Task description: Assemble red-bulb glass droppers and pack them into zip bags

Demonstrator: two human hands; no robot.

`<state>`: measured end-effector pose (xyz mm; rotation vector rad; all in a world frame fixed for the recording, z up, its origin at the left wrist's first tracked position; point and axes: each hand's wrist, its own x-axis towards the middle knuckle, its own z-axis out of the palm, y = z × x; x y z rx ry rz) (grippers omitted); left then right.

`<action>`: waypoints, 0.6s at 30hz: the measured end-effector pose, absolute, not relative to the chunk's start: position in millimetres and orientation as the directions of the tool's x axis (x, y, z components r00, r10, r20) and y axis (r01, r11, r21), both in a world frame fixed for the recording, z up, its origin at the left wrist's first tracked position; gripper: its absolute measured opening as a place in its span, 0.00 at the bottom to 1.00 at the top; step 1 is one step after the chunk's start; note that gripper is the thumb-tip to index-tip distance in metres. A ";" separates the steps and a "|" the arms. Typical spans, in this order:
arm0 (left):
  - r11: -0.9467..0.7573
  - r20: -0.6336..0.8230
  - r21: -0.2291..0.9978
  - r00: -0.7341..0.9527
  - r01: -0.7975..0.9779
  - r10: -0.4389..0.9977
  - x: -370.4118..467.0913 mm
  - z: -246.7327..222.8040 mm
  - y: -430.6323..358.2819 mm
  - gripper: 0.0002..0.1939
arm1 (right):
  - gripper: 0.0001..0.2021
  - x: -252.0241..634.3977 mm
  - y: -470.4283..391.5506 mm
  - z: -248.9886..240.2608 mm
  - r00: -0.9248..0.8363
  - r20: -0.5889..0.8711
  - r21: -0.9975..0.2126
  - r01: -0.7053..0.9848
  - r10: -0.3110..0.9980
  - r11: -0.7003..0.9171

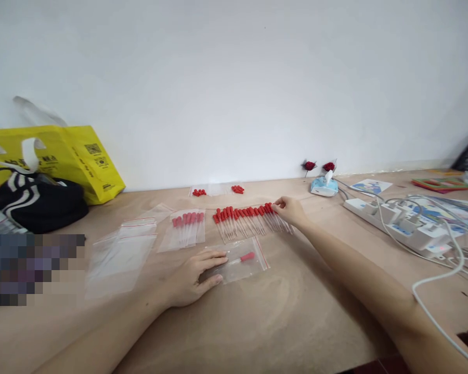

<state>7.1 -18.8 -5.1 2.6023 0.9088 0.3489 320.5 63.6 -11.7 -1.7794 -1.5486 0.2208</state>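
My left hand (197, 275) lies on the near left part of a clear zip bag (234, 272), its fingers stretched and the thumb apart from them. One dropper with a red bulb (247, 256) is inside that bag. At the right end of a row of red-bulbed droppers (244, 214), my right hand (290, 209) has its fingertips closed on a dropper's bulb. The row lies side by side, bulbs away from me and clear stems toward me. Left of it, a filled zip bag (182, 244) contains several more droppers.
Flat zip bags (120, 259) overlap on the left. Near the wall lie small red pieces (237, 189) on clear bags. A yellow bag (97, 176) and black pouch (42, 202) stand left. On the right are a tissue pack (323, 187), power strip (393, 228) and trailing cables.
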 end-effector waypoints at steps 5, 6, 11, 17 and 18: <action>-0.725 0.113 0.414 0.760 0.550 0.640 7.1 -3.5 -20.6 0.19 | 0.14 325.9 95.9 -16.1 0.300 0.364 -0.608 0.794 0.881 -0.019; -0.725 0.110 0.414 0.760 0.551 0.641 7.3 -3.2 -20.9 0.19 | 0.13 324.9 99.2 -19.1 0.301 0.361 -0.612 0.790 0.883 -0.019; -0.723 0.100 0.418 0.763 0.550 0.638 6.9 -3.8 -20.7 0.19 | 0.07 323.3 106.2 -23.9 0.321 0.341 -0.670 0.743 0.883 -0.011; -0.720 0.108 0.431 0.761 0.544 0.640 6.9 -3.8 -20.1 0.19 | 0.11 336.9 90.5 -0.3 0.331 0.314 -0.802 0.594 0.890 0.062; -0.721 0.114 0.432 0.760 0.542 0.640 7.1 -3.3 -20.2 0.19 | 0.12 339.2 84.0 3.1 0.328 0.318 -0.822 0.563 0.890 0.087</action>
